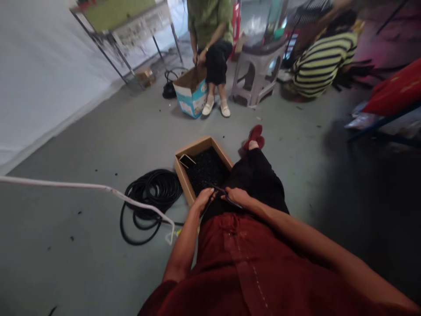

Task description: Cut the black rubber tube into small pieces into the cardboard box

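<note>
I sit on the floor with my legs stretched out. My left hand [203,200] is closed on the end of a black hose [151,193] that runs from a coil on the floor at my left. My right hand [237,196] grips a dark tool, apparently scissors [226,198], right beside the left hand. Both hands hover at the near edge of a low cardboard box [183,175] filled with small black pieces [207,169].
A white cable [98,188] crosses the floor at left. Facing me, a seated person in green [210,26] reaches into a blue-and-white carton [191,94]. A plastic stool [259,72] and a crouching person in stripes [324,61] are at the back right.
</note>
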The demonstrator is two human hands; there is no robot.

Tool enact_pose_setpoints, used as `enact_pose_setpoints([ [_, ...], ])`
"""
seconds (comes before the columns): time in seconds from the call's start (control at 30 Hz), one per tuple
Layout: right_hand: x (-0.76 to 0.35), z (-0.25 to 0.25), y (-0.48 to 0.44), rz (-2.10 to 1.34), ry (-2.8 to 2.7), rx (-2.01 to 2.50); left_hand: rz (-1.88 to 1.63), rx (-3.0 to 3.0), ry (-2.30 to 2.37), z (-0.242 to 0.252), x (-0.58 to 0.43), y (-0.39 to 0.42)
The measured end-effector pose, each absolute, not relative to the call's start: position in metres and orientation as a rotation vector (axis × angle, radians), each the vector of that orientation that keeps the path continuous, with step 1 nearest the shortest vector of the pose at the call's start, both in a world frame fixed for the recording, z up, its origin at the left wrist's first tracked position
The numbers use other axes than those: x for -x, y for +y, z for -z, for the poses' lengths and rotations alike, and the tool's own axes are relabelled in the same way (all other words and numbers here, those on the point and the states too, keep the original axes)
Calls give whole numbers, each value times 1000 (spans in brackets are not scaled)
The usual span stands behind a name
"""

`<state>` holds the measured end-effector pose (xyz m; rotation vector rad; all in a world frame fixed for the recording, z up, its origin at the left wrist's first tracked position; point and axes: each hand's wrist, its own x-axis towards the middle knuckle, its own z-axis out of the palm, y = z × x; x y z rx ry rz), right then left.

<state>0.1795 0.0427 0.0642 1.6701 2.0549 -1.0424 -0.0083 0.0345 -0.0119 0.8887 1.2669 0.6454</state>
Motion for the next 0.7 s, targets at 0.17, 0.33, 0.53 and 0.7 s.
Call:
enact_pose_setpoints([
  [0.17,-179,-47,47,1067,1999,-1640,-631,-812,1258,36,11,35],
  [0.33,-177,-47,48,1050,2010,-1670,-671,-822,1274,45,11,35],
  [0.53,-190,-47,50,1103,2044,-1756,-778,-871,1258,27,16,34],
  [0.7,-211,-53,41,1236,2090,-1849,-816,-901,1179,-9,16,29],
])
